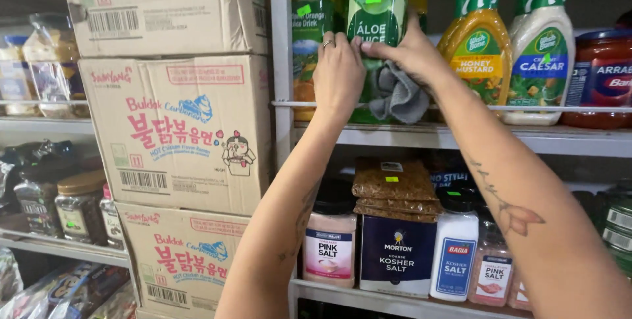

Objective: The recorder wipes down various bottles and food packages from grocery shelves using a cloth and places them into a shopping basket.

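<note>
A tall green drink bottle [376,13] stands on the upper shelf [461,138]. My left hand [338,72], with a ring on one finger, is wrapped around its left side. My right hand [409,52] presses on its right side and holds a grey cloth [397,95] bunched against the lower part of the bottle. The bottle's base is hidden behind the cloth and my hands. An orange-labelled drink bottle [311,23] stands right beside it on the left.
Salad dressing bottles [510,46] and a red sauce jar [602,75] stand to the right. Below are salt containers [395,253] and brown packets [394,181]. Stacked cardboard cartons [178,128] fill the left, with jars [79,204] on side shelves.
</note>
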